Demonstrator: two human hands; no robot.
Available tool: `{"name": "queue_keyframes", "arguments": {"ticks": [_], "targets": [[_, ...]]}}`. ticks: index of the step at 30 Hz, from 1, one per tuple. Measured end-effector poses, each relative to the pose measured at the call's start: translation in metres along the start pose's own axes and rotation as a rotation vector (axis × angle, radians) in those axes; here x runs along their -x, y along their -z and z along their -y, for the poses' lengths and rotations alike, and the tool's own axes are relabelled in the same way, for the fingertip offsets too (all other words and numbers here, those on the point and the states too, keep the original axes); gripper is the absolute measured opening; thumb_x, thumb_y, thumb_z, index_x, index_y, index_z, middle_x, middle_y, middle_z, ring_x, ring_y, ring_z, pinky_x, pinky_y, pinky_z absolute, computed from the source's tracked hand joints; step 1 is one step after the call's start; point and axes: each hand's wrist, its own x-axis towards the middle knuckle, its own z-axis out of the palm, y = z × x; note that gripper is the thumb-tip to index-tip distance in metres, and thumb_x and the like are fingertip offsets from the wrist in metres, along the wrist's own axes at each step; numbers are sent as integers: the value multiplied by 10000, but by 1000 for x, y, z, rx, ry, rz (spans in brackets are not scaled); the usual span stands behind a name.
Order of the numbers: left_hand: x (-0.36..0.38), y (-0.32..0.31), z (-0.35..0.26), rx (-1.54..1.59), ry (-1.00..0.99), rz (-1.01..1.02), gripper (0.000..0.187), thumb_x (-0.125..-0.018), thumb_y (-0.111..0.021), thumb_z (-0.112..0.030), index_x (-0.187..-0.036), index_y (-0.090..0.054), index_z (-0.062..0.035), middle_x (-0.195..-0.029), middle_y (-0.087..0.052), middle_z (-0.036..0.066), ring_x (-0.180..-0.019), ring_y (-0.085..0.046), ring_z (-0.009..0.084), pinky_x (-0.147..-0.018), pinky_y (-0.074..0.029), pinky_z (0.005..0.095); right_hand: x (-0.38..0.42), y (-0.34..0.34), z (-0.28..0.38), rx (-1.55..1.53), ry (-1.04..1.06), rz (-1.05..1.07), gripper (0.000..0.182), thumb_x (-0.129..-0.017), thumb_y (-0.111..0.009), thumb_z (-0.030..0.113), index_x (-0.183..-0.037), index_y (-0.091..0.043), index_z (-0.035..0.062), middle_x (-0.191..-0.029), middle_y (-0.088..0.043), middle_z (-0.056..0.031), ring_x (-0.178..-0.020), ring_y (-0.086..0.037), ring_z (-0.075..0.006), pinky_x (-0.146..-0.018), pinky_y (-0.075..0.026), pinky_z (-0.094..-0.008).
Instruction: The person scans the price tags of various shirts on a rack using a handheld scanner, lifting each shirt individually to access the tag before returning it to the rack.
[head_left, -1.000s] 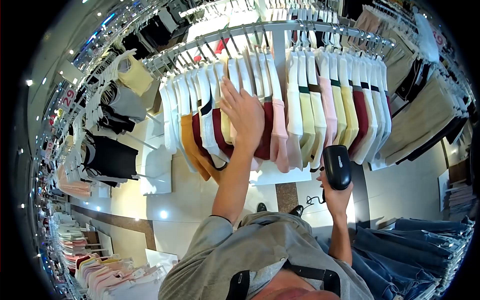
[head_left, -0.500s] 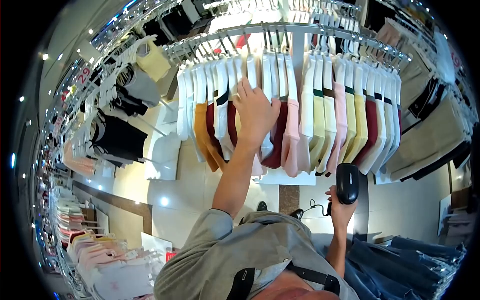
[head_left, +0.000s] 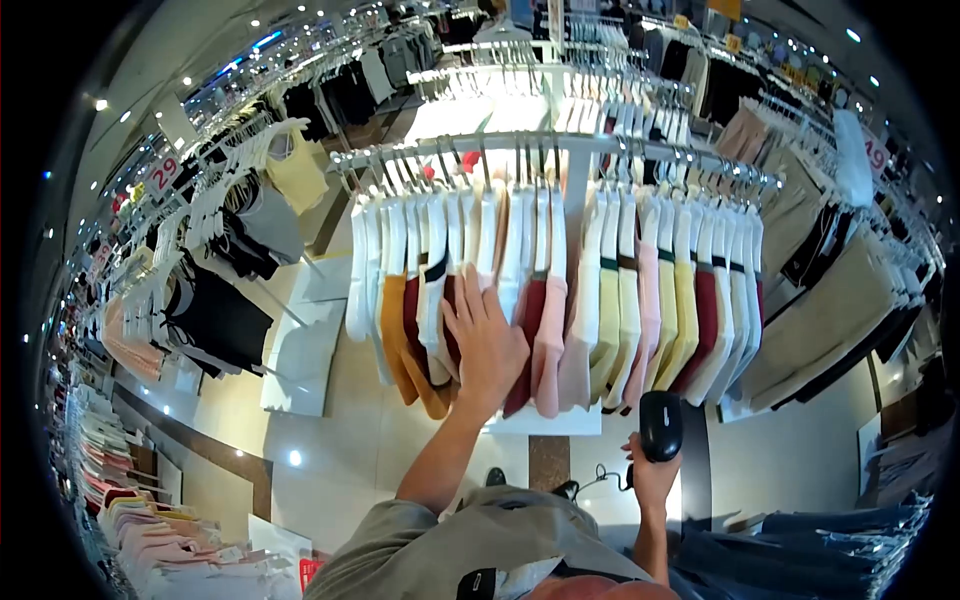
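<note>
Over hanging multicoloured garments (head_left: 603, 335), left hand (head_left: 490, 352) spread wide; right hand (head_left: 655, 480), well apart, grips glossy, rounded black device (head_left: 661, 425).

And here the one head view looks forward and steeply down from the wearer's head, wide and bowed: grey shirt (head_left: 425, 545) close up at bottom centre, clothes rail (head_left: 640, 148) farther out across upper centre, more racks (head_left: 600, 80) receding towards the top.
</note>
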Motion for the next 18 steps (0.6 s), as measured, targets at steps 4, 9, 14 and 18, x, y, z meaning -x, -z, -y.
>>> {"name": "queue_keyframes", "arguments": {"ticks": [4, 9, 14, 18], "targets": [[22, -3, -2, 54, -25, 51, 797, -740, -647, -37, -1462, -323, 52, -1540, -266, 258, -1426, -246, 458, -1172, -211, 550, -2, -6, 4, -19, 2, 12, 138, -867, -713, 68, -920, -671, -53, -737, -691, -71, -661, -658, -140, -633, -511, -282], [45, -22, 1, 145, -34, 65, 798, -773, -606, -5, -1486, -262, 91, -1557, -200, 298, -1446, -190, 485, -1193, -209, 505, -6, -11, -6, 15, 31, 3, 164, -850, -723, 66, -949, -658, -48, -782, -687, -83, -657, -689, -174, -591, -527, -291], [45, -14, -1, 314, -125, -13, 629, -856, -571, -35, -1439, -366, 84, -1541, -296, 267, -1419, -302, 462, -1137, -326, 481, -3, -25, 3, 29, -12, 9, 157, -877, -714, 64, -955, -655, -58, -747, -685, -68, -668, -663, -139, -629, -516, -286], [38, -6, 22, 430, -64, -107, 399, -834, -633, -29, -1227, -596, 29, -1367, -519, 217, -1208, -529, 382, -989, -429, 442, -3, -29, 2, 6, 17, -14, 191, -881, -708, 54, -1015, -630, -59, -776, -687, -76, -684, -674, -148, -632, -527, -287]]}}
